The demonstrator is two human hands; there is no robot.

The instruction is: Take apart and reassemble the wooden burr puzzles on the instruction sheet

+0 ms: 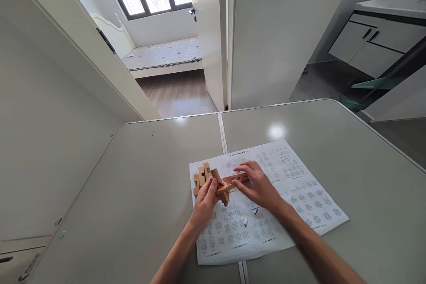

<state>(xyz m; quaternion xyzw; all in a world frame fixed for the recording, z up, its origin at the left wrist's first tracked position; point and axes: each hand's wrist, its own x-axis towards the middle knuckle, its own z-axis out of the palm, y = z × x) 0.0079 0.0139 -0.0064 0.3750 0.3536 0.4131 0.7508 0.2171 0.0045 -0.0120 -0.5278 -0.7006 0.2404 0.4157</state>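
Note:
A wooden interlocking puzzle (221,184) is held just above a printed instruction sheet (293,199) on a grey table (133,195). My left hand (205,202) is closed on its crossed wooden bars from below and left. My right hand (258,184) pinches a long slotted wooden bar (237,179) that sticks out to the right of the crossed bars. A small group of loose wooden puzzle pieces (200,176) lies on the sheet just left of my left hand.
The table has a seam (221,135) down its middle and rounded far corners. Beyond it stand a white door (209,31) and a wall. A bedroom with a bed (163,55) and a window lies behind. Grey cabinets (376,44) are at the right.

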